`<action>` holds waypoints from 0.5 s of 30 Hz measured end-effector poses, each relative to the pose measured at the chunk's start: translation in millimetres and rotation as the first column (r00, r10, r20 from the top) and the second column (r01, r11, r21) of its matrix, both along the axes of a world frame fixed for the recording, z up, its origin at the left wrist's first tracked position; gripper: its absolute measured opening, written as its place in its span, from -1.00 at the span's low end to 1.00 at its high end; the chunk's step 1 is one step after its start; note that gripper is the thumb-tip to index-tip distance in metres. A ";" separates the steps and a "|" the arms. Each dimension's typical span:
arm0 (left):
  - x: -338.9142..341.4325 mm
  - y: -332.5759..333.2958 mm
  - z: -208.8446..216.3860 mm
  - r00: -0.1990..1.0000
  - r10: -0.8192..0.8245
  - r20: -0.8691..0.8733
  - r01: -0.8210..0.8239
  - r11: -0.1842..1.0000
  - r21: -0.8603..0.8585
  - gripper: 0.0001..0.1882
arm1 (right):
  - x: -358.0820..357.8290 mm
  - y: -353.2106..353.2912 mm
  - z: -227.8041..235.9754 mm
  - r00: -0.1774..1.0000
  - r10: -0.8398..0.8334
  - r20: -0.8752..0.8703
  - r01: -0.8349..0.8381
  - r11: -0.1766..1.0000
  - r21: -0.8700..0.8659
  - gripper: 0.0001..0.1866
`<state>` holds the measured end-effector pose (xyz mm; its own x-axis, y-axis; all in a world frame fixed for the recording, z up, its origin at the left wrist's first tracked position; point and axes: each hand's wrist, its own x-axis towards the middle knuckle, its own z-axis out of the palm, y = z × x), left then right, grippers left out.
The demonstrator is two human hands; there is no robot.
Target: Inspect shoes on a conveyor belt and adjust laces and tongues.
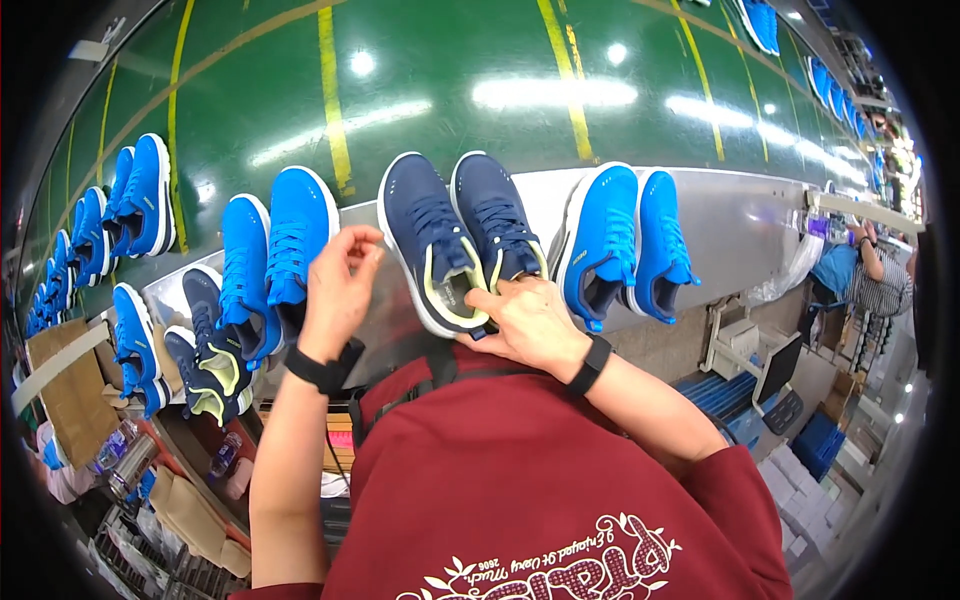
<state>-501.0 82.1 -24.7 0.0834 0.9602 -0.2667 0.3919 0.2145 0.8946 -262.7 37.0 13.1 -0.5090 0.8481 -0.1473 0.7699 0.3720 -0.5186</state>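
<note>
A pair of navy sneakers with white soles and pale lime lining stands in front of me, heels toward my body. My right hand is closed on the heel of the left navy sneaker, its thumb at the collar opening and other fingers below the heel. It partly covers the heel of the right navy sneaker. My left hand is raised just left of the pair, fingers loosely bent and apart, with nothing visible in it. Beside it stands a pair of bright blue sneakers.
More blue sneakers stand close on the right. Further navy sneakers and a blue sneaker sit at lower left. A green surface with yellow lines stretches beyond the metal ledge. Another person is at far right.
</note>
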 end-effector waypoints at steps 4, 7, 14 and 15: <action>14.0 -41.4 -35.6 0.875 -0.074 -0.478 0.213 0.946 0.243 -0.60 | 10.7 48.7 46.4 0.985 -0.137 -0.106 0.125 0.986 -0.110 -0.53; 28.7 -65.9 -41.6 0.765 -0.214 -0.607 0.324 0.943 0.076 -0.23 | 42.3 110.5 61.1 0.966 -0.249 -0.064 0.240 0.963 -0.125 -0.47; 41.5 -76.9 -63.0 0.649 -0.287 -0.705 0.350 0.935 -0.058 -0.09 | 215.7 309.2 -1.4 0.824 -0.374 0.426 0.257 0.916 0.308 -0.33; 43.6 -72.2 -63.1 0.645 -0.310 -0.698 0.387 0.921 -0.050 -0.09 | 247.5 329.0 -14.3 0.827 -0.380 0.414 0.208 0.891 0.403 -0.30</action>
<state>-457.4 9.9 -87.8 0.2499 0.9215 -0.2971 0.9252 -0.1368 0.3541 -15.2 365.9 -1.2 -0.1681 0.9857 0.0107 0.9848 0.1674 0.0452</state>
